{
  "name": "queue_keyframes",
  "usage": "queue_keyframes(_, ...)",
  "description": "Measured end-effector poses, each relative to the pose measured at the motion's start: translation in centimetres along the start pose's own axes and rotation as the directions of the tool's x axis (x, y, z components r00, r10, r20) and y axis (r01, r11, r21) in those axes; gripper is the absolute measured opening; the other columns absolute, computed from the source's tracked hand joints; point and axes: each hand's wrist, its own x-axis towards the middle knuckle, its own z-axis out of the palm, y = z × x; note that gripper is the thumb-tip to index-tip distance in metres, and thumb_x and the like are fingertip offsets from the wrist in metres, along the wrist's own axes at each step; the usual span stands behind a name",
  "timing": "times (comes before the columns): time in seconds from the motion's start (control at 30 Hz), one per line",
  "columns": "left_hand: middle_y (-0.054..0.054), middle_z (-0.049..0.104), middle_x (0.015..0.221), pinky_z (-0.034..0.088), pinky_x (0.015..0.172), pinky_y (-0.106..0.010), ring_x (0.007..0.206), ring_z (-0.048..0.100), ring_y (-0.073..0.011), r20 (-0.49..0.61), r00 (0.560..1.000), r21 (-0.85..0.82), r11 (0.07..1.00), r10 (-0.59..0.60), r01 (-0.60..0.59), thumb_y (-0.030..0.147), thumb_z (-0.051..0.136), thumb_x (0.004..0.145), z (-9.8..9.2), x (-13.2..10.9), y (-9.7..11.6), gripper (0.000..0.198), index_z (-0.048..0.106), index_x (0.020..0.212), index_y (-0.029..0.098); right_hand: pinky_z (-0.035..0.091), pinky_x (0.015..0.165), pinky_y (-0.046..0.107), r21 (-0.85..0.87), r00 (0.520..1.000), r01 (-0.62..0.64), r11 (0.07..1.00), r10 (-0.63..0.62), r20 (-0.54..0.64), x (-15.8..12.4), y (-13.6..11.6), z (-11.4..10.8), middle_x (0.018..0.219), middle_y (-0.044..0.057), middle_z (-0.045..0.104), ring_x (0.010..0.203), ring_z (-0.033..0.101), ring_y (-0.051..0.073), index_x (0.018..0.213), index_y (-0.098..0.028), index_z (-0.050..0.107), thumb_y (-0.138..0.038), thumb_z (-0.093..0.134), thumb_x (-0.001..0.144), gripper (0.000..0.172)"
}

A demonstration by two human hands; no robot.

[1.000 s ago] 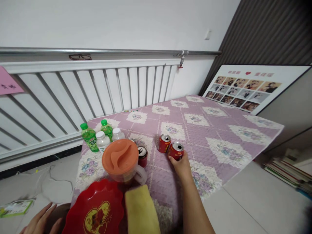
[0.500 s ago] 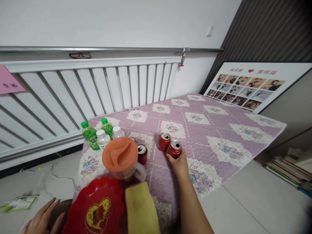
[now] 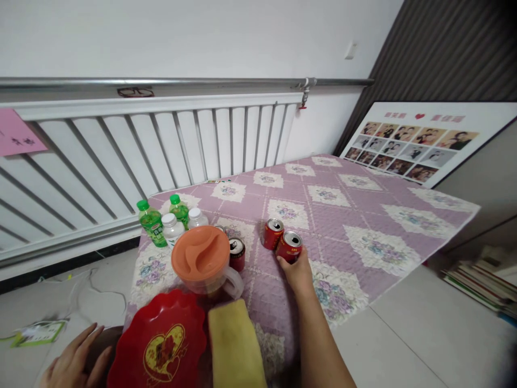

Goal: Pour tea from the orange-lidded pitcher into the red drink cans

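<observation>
My right hand [image 3: 297,269] is wrapped round the nearer red can [image 3: 289,247], which stands upright on the flowered tablecloth [image 3: 278,293]. Touching or almost touching it on the left is another opened red can [image 3: 273,233]. At the lower left my left hand [image 3: 76,358] rests with fingers spread on something dark brown, beside the red scalloped tray [image 3: 177,345]. A clear jug with an orange lid [image 3: 201,252] stands behind the tray. A dark red can [image 3: 237,254] is partly hidden by the jug, and a further can top shows behind it.
Green-capped bottles [image 3: 151,223] and white-capped bottles [image 3: 172,230] stand at the table's left edge. A folded yellow cloth [image 3: 236,345] lies at the front. Beyond are a radiator [image 3: 218,143] and a photo board [image 3: 420,140].
The whole view has shifted slightly, with things on the table appearing a little further right. My right hand keeps its grasp on the can, and my left hand stays beside the tray.
</observation>
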Motion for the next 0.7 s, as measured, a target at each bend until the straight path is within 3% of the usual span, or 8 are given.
queue_keyframes(0.13,-0.017,0.056,0.148,0.034,0.114,-0.063,0.138,0.051,-0.0379,-0.008,1.0,0.033,0.999,0.01,-0.01,0.051,0.033,0.093,0.3,0.1,-0.5,0.058,0.058,0.134,0.018,0.055,0.091,0.047,-0.006,1.0,-0.003,1.0,0.003,0.017,0.0,-0.2,0.1,0.113,0.014,0.073,0.099,0.07,0.031,0.128,-0.017,0.055,-0.043,0.078,0.059,0.078)
queue_keyframes(0.27,-0.017,0.057,0.148,0.035,0.112,-0.064,0.138,0.051,-0.0386,-0.008,1.0,0.042,0.999,0.012,-0.011,0.052,0.033,0.092,0.1,0.2,-0.3,0.059,0.059,0.132,0.018,0.052,0.095,0.05,-0.024,0.999,0.041,0.999,-0.041,-0.019,-0.2,-0.8,-0.2,0.121,0.017,0.069,0.107,0.066,0.033,0.134,-0.015,0.051,-0.048,0.08,0.057,0.089)
queue_keyframes(0.37,-0.018,0.058,0.147,0.037,0.111,-0.064,0.137,0.051,-0.0386,-0.003,1.0,0.025,1.0,-0.001,0.001,0.054,0.033,0.09,-0.4,0.1,0.2,0.06,0.06,0.13,0.018,0.041,0.105,0.061,-0.071,0.989,0.074,0.995,-0.083,-0.123,-0.9,-1.8,-1.3,0.128,0.024,0.062,0.119,0.058,0.039,0.137,-0.01,0.048,-0.055,0.077,0.064,0.091)
queue_keyframes(0.47,-0.017,0.058,0.147,0.036,0.112,-0.063,0.137,0.052,-0.0382,-0.007,1.0,0.006,1.0,-0.022,0.022,0.056,0.033,0.088,-0.8,0.1,0.7,0.062,0.061,0.129,0.018,0.029,0.111,0.067,-0.107,0.969,0.148,0.983,-0.166,-0.184,-2.3,-3.2,-2.0,0.127,0.024,0.06,0.125,0.052,0.041,0.133,-0.01,0.05,-0.057,0.069,0.075,0.078)
queue_keyframes(0.6,-0.017,0.057,0.147,0.034,0.114,-0.064,0.138,0.051,-0.0387,-0.012,1.0,-0.002,1.0,-0.013,0.013,0.056,0.032,0.089,-1.0,0.0,1.0,0.062,0.06,0.13,0.018,0.041,0.107,0.059,-0.057,0.959,0.284,0.957,-0.284,0.003,-4.7,-5.1,-0.1,0.113,0.015,0.068,0.11,0.061,0.033,0.123,-0.017,0.059,-0.053,0.07,0.078,0.058)
queue_keyframes(0.7,-0.018,0.057,0.147,0.034,0.113,-0.065,0.138,0.05,-0.0392,-0.007,1.0,0.01,1.0,0.007,-0.007,0.055,0.031,0.091,-0.9,-0.1,0.9,0.061,0.059,0.13,0.016,0.046,0.105,0.055,0.005,0.934,0.314,0.949,-0.31,0.177,-6.2,-5.8,3.0,0.121,0.016,0.069,0.115,0.063,0.032,0.131,-0.018,0.058,-0.046,0.072,0.078,0.061)
